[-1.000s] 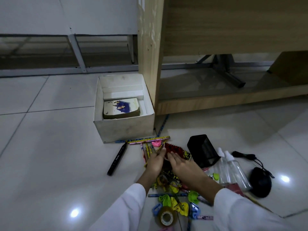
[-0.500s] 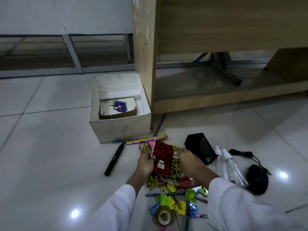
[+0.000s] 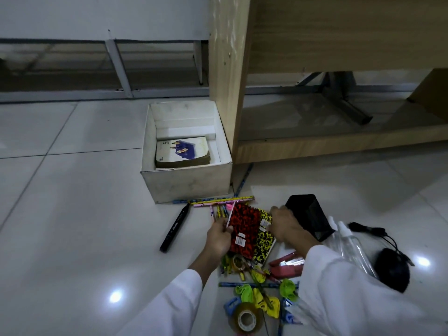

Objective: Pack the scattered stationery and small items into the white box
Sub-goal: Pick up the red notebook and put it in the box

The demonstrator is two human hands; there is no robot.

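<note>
Black marker [image 3: 175, 228]: lies slanted on the tiled floor [image 3: 72, 226], left of the pile and just in front of the box's near left corner
White box [image 3: 189, 184]: open-topped, on the floor against the wooden desk leg [image 3: 228, 76]; a worn booklet [image 3: 182, 152] with a "5" and a blue picture lies flat inside it
Pencils [image 3: 223, 199]: several patterned ones lie along the foot of the box's near wall, more beneath the notebooks
Left hand [image 3: 219, 236]: fingers curled, thumb on top, pinching the left edge of the red-and-black notebook [image 3: 244, 227]
Notebooks: the red-and-black one stands tilted off the floor, overlapping a yellow-and-black notebook [image 3: 264, 241] just behind it on the right; both carry white price labels
Right hand [image 3: 287, 225]: fingers curled round the right edge of the yellow-and-black notebook; fingertips hidden behind it
Tape roll [image 3: 247, 320]: near the bottom edge of the view, among bright green and yellow balloons [image 3: 260, 298]
Red stapler [image 3: 287, 265]: on the floor below the notebooks, partly under the right sleeve
Black mesh pen holder [image 3: 309, 215]: lying on its side, just beside the right hand
Clear spray bottles [image 3: 349, 243]: two, lying side by side right of the holder
Black computer mouse [image 3: 391, 269]: furthest right, its cord looping above it
</note>
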